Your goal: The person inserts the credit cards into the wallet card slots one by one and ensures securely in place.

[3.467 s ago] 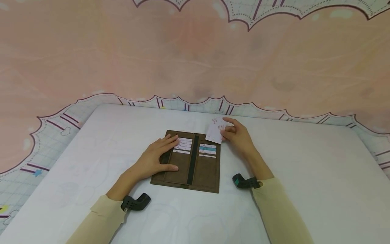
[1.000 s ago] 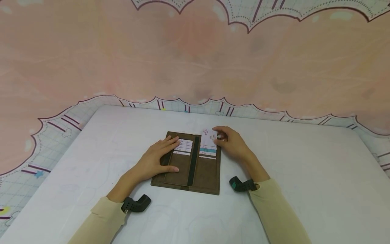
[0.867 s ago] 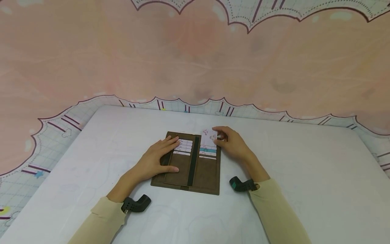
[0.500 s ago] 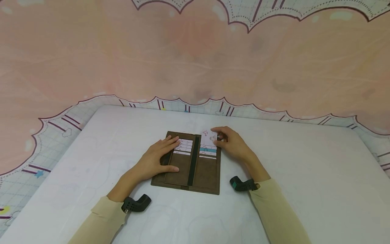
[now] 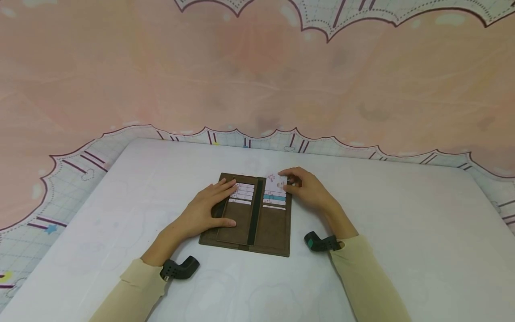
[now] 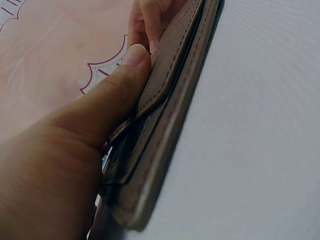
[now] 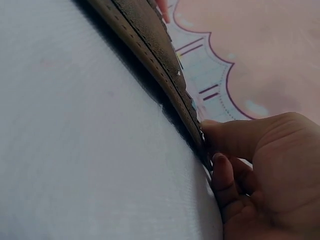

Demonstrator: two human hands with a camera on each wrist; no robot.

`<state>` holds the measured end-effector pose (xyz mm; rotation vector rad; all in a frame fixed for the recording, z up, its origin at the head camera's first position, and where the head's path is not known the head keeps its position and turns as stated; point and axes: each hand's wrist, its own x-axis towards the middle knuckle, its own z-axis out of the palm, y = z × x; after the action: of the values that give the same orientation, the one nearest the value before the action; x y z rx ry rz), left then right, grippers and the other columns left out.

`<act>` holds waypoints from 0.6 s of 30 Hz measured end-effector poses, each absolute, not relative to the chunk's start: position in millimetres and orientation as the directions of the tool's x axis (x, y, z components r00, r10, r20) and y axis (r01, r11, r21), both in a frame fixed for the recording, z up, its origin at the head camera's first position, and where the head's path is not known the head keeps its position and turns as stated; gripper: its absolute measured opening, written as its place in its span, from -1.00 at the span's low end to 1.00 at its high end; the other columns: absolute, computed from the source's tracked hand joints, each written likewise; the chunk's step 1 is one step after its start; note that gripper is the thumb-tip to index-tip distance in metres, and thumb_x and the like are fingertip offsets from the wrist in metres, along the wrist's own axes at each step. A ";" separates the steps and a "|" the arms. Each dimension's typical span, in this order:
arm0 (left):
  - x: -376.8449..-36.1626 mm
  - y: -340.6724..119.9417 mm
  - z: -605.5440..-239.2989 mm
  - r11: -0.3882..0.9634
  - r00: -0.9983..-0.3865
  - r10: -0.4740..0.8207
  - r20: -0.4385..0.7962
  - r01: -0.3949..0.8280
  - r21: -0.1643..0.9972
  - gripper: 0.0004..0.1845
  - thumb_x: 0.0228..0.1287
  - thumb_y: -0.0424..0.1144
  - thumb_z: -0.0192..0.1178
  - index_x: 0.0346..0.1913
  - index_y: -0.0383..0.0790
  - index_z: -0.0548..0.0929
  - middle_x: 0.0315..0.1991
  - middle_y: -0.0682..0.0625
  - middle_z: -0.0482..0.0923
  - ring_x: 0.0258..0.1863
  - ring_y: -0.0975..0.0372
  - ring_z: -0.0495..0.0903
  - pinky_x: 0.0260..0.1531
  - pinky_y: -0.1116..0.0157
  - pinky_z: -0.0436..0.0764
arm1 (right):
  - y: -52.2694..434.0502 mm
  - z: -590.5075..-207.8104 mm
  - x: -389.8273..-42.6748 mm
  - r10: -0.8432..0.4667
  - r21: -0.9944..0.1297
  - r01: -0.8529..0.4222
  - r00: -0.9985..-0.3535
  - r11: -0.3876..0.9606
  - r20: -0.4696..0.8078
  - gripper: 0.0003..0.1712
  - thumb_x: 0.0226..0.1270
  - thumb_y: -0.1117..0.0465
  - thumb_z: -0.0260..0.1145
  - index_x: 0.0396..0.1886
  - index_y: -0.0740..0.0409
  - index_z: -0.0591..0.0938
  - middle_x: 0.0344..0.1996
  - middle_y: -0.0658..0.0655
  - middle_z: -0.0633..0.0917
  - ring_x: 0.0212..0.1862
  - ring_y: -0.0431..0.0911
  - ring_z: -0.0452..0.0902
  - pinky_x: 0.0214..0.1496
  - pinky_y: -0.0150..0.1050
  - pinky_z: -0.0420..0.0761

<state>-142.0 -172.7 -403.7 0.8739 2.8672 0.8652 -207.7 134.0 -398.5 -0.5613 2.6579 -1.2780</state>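
A brown wallet (image 5: 275, 230) lies unfolded on the table, a dark strip down its middle. My left hand (image 5: 205, 208) rests on its left half with fingers spread; in the left wrist view the thumb (image 6: 115, 92) lies on the leather. Cards with white edges (image 5: 240, 195) fill slots on that half, partly under my fingers. At the top of the right half, my right hand (image 5: 310, 188) pinches a white card (image 5: 275, 182) with a pink print. Its lower part is hidden in a slot, above a blue-edged card (image 5: 275, 197). In the right wrist view, thumb and fingers meet at the wallet's edge.
The white tabletop (image 5: 402, 223) spreads around the wallet on all sides. Behind it hangs a peach cloth (image 5: 257, 80) with a scalloped border. A black wrist camera (image 5: 179, 267) sits on the left wrist, another camera (image 5: 322, 241) on the right.
From over the wallet's top right corner, the white card has come down and left into the right half's upper slot, lately sinking slightly deeper. The left hand stays in place.
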 end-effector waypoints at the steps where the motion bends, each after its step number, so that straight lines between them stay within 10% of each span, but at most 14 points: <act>1: -142.1 -172.7 -403.8 0.690 -0.843 0.521 0.135 0.509 0.515 -0.02 0.00 0.16 0.40 0.46 -0.11 0.24 0.47 0.00 0.10 0.47 0.06 -0.06 0.41 0.02 -0.10 | 133.9 -398.9 -207.7 -0.391 -0.772 -0.276 -0.920 0.573 0.039 -0.59 0.29 0.29 0.31 0.14 0.12 0.58 -0.19 0.13 0.52 -0.21 -0.03 0.37 -0.18 -0.18 0.39; 18: -142.6 -171.3 -403.2 0.699 -0.857 0.499 0.125 0.484 0.527 -0.01 -0.04 0.18 0.41 0.45 -0.10 0.25 0.46 0.01 0.12 0.47 0.06 -0.05 0.41 0.02 -0.10 | 135.4 -398.3 -206.1 -0.407 -0.768 -0.309 -0.911 0.561 0.069 -0.70 0.33 0.31 0.26 0.04 0.08 0.65 -0.18 0.09 0.55 -0.17 -0.04 0.41 -0.11 -0.16 0.43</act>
<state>-142.6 -171.3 -403.2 0.8308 2.8704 0.8777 -206.1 135.4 -398.3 -0.6159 2.6714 -1.2791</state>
